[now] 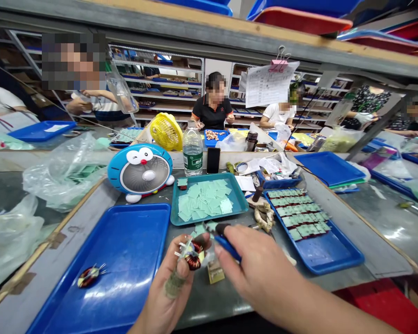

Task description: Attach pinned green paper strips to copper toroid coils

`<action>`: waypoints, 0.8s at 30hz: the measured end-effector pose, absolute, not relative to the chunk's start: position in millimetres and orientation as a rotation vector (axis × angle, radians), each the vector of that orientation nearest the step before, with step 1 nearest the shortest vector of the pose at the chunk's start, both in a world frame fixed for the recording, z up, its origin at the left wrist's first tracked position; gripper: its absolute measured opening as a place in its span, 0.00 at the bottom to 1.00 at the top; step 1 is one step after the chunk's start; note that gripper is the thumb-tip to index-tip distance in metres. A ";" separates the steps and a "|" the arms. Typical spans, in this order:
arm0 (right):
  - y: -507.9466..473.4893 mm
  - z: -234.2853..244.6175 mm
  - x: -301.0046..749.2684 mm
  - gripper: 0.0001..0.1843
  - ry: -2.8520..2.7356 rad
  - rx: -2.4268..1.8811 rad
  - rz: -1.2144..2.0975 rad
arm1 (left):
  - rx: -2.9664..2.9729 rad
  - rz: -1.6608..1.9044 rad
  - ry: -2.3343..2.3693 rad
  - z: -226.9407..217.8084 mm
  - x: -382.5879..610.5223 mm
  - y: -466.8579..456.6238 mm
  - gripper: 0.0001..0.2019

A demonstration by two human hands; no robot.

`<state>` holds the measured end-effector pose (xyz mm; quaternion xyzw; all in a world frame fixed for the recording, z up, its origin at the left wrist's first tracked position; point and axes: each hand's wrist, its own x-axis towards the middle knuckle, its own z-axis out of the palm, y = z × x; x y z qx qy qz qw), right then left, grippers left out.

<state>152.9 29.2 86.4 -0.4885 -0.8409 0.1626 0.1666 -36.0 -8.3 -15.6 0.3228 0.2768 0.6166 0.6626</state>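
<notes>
My left hand (pixel 167 283) pinches a wound toroid coil (pixel 194 255) over the bench; right hand (pixel 261 264) just beside it, apart, clamped on blue-handled pliers (pixel 228 247). Second toroid coil (pixel 89 276) lies in the blue tray (pixel 139 222) at left.

Bench (pixel 376 246) carries: Doraemon-faced desk fan (pixel 140 169), yellow fan (pixel 166 131), water bottle (pixel 192 150), black phone (pixel 213 160), teal tray (pixel 242 199) of pale green squares (pixel 204 199), clear plastic bag (pixel 66 169).
</notes>
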 end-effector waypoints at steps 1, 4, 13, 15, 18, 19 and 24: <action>27.4 84.7 153.8 0.10 -2.435 -1.353 0.411 | 0.723 1.392 0.618 -15.7 -36.3 -7.9 0.21; 21.0 81.0 153.1 0.13 -2.555 -1.291 0.397 | 0.713 1.385 0.612 -15.9 -36.1 -6.5 0.22; 22.0 96.9 154.1 0.10 -2.628 -1.316 0.481 | 0.732 1.334 0.630 -17.9 -35.8 -8.0 0.22; 22.0 99.4 156.6 0.11 -2.636 -1.316 0.525 | 0.749 1.311 0.635 -18.9 -37.8 -8.3 0.22; 20.3 98.8 159.0 0.11 -2.635 -1.310 0.507 | 0.777 1.265 0.652 -18.5 -40.2 -7.4 0.23; 19.5 97.2 159.1 0.10 -2.636 -1.301 0.473 | 0.783 1.257 0.658 -17.7 -40.6 -7.1 0.23; 15.6 77.2 157.6 0.06 -2.636 -1.206 0.158 | 0.770 1.241 0.645 -12.2 -39.2 -6.7 0.21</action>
